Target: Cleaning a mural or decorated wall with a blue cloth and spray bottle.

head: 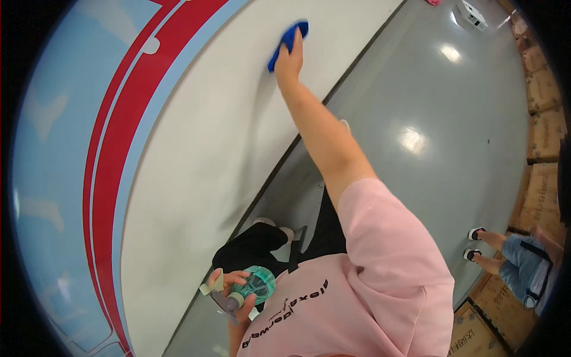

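My right arm is stretched out in front of me. The fingers of my right hand (290,62) press a blue cloth (285,43) against a broad white surface (196,147). Down by my body, my left hand (236,285) grips a spray bottle (259,284) of clear plastic with a teal tint. Its pale trigger head tilts toward the white surface, and my fingers partly cover its neck. Soft shadows fall across the white surface below my right arm.
A light blue panel with red bands (129,120) borders the white surface. Grey glossy floor (428,178) lies right of its dark edge strip (285,154). Wooden crates (537,196) bearing writing line the right. Another person's legs (490,250) are nearby; a white box (472,15) sits farther off.
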Available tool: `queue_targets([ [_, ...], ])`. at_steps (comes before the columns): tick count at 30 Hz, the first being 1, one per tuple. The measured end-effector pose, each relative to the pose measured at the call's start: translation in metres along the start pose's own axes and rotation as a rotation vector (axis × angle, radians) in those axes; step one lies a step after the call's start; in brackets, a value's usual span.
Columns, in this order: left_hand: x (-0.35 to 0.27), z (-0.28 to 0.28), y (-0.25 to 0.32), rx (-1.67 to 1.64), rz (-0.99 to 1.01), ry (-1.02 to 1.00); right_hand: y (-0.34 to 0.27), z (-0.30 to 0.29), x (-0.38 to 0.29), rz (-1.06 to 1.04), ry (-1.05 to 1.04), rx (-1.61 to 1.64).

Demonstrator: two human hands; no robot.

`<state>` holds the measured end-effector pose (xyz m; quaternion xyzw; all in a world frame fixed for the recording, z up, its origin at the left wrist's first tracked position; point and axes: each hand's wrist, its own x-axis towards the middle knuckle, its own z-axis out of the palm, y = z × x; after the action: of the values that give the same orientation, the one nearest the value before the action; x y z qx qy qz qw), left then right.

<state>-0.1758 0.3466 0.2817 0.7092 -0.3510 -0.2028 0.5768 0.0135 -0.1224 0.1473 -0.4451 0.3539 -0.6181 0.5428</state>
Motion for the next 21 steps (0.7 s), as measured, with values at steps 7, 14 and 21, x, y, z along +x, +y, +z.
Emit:
queue_targets([
  [7, 0.014, -0.008, -0.026, 0.029, -0.055, 0.005, 0.127, -0.058, -0.212, 1.318, -0.080, 0.219],
  [14, 0.023, -0.009, -0.022, 0.012, -0.157, -0.027, 0.095, -0.033, -0.121, 0.992, -0.009, 0.583],
  [21, 0.022, -0.011, -0.011, 0.003, -0.050, -0.073, 0.053, -0.037, -0.125, 1.037, -0.116, 0.268],
])
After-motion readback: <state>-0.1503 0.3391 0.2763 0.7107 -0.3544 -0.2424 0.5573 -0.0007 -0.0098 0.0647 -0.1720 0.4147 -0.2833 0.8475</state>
